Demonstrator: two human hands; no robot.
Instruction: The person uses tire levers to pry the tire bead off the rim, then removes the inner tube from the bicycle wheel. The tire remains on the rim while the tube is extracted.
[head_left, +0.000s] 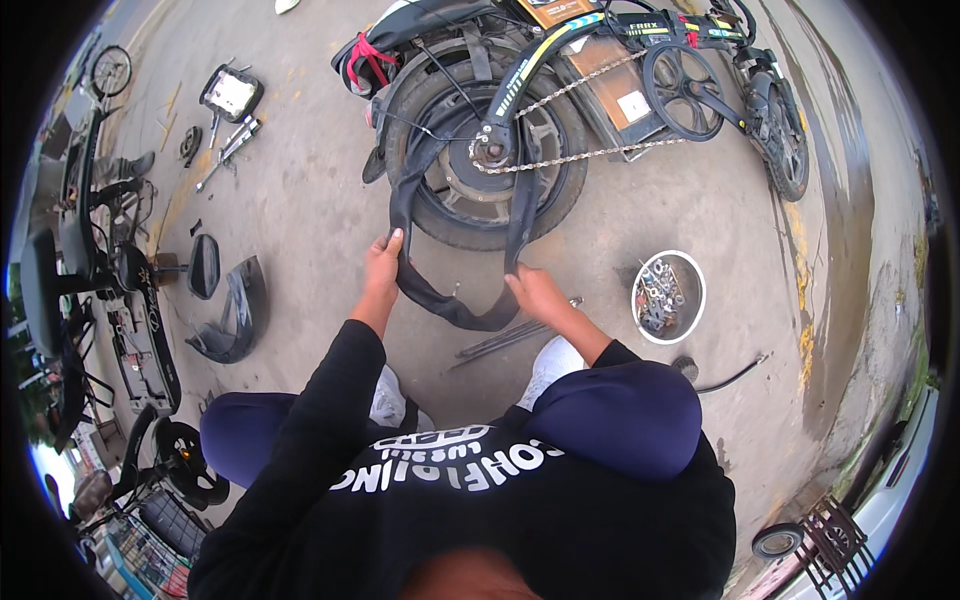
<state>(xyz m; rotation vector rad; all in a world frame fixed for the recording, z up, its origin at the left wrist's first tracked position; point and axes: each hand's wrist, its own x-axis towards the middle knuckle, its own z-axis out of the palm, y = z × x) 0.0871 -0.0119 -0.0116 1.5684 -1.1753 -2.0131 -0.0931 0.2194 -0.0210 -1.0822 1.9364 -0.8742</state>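
A black inner tube (460, 310) hangs in a loop toward me from the rear wheel (566, 190) of an electric bike (530, 75). My left hand (382, 266) grips the tube's left side, fingers wrapped round it. On the right side, my right hand (538, 292) is closed on the same tube. Its small valve stem (457, 288) points inward at the bottom of the loop. The tube's upper ends pass up over the wheel beside the hub, and part of them is hidden there. A bicycle chain (600, 154) runs slack from the hub to the front crank.
Long thin metal tools (510, 340) lie by my feet. At right stands a white bucket (702, 300) of metal hardware, with a black hose (735, 378) nearby. A ratchet-like tool (230, 152), a tray (232, 92) and a black curved fender-like piece (240, 315) lie left. Parked scooters (140, 320) line the left.
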